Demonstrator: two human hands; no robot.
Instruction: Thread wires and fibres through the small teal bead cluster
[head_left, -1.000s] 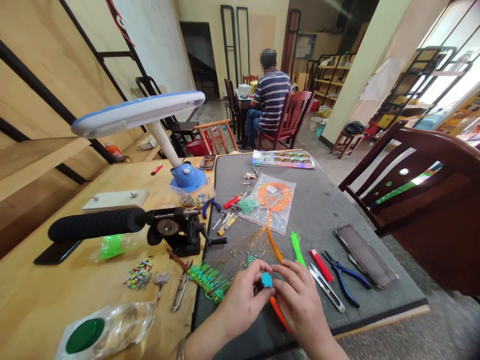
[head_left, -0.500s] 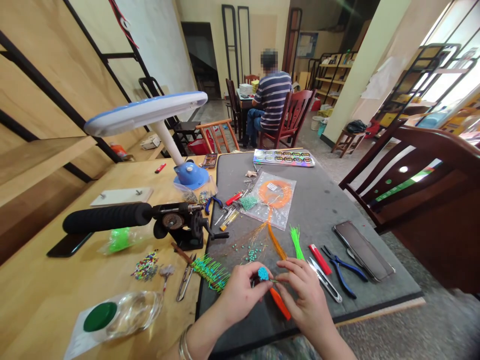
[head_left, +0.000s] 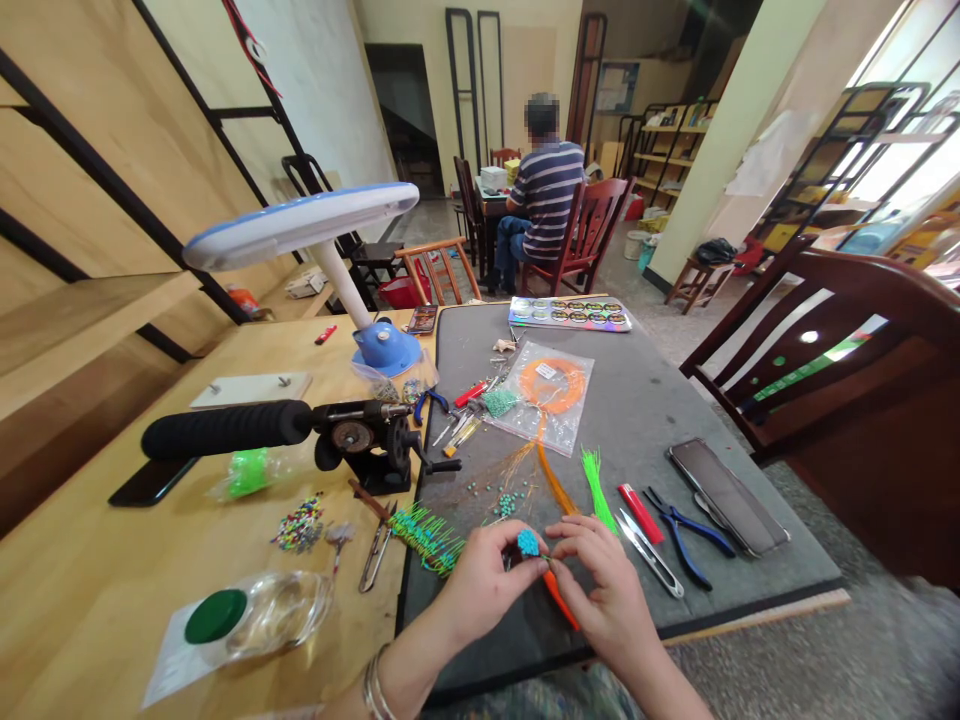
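Observation:
My left hand (head_left: 484, 580) pinches a small cluster of turquoise beads (head_left: 528, 543), held just above the grey mat (head_left: 622, 400). My right hand (head_left: 600, 575) has its thumb and forefinger closed on the thin stem or thread coming out of the cluster's right side. Beneath my hands lies an orange strip-like piece (head_left: 561, 600), partly covered. Loose turquoise beads (head_left: 508, 503) are scattered just beyond my fingers. Left of my left hand is a bundle of green cords with turquoise tips (head_left: 429, 538). Bright green cords (head_left: 596, 490) lie beyond my right hand.
On the right lie thread snips (head_left: 651, 555), a red lighter (head_left: 641, 513), blue-handled pliers (head_left: 688, 540) and a phone (head_left: 727, 495). A black hand-cranked device (head_left: 367, 445) and a lamp (head_left: 386, 345) stand left. A green-lidded jar (head_left: 216, 615) lies nearer. Another person (head_left: 553, 200) sits beyond.
The camera view has shifted slightly. Both hands keep nearly the same place, and the turquoise bead cluster is turned a little between the fingers.

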